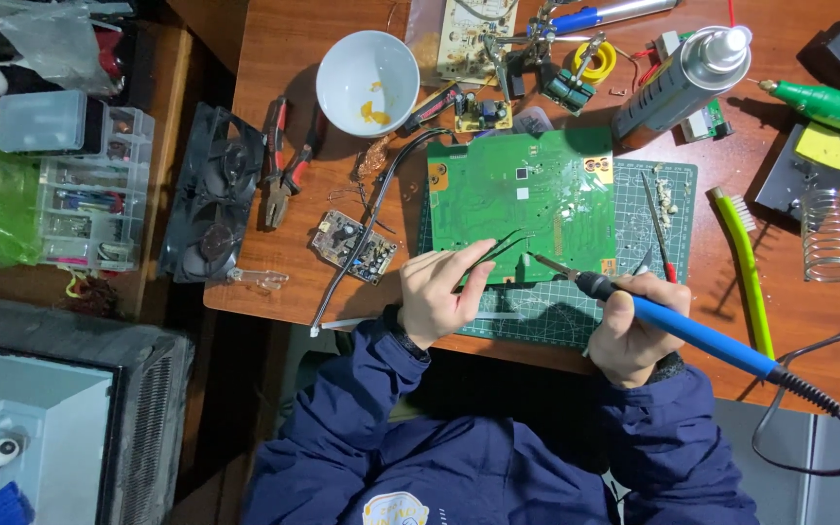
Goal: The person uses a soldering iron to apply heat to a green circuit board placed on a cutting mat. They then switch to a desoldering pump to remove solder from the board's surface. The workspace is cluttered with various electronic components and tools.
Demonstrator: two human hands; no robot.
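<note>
A large green circuit board (522, 199) lies on a green cutting mat (678, 209) on the wooden desk. My left hand (442, 292) pinches dark tweezers (498, 247) whose tips rest on the board's near edge. In my right hand (629, 326) is a blue-handled soldering iron (692, 335); its tip meets the board close to the tweezers' tips. The iron's black cord (819, 428) trails off to the right.
A white bowl (367, 83), pliers (279, 160), a small circuit board (354, 245), a black fan (216, 194), a spray can (678, 83), a green brush (746, 267), a coil iron stand (826, 233) and a green rotary tool (828, 109) lie around the mat. Plastic parts boxes (89, 185) stand left.
</note>
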